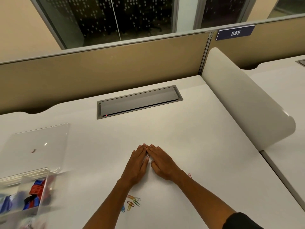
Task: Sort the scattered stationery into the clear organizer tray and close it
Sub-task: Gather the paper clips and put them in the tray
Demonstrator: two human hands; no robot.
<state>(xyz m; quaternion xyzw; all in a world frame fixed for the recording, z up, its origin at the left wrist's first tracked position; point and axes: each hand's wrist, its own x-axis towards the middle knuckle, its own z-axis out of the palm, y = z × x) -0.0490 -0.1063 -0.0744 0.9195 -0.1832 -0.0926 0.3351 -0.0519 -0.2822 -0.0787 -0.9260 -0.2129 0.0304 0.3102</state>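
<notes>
Looks like the paper-clip gathering step: the left hand (139, 160) and right hand (160, 160) are lying flat on the white tabletop (189, 129), fingers (152, 148) stretched out and meeting at the tips, corralling a clip or two (147, 155) between them but gripping nothing. More coloured paper clips (132, 202) are sitting near the left forearm, one red clip (189, 175) by the right wrist. Next they'd probably need to sweep those together and carry them left to the clear organizer tray (24, 195), lid (38, 146) open. Beige office cubicle, cable hatch (139, 101) behind.
</notes>
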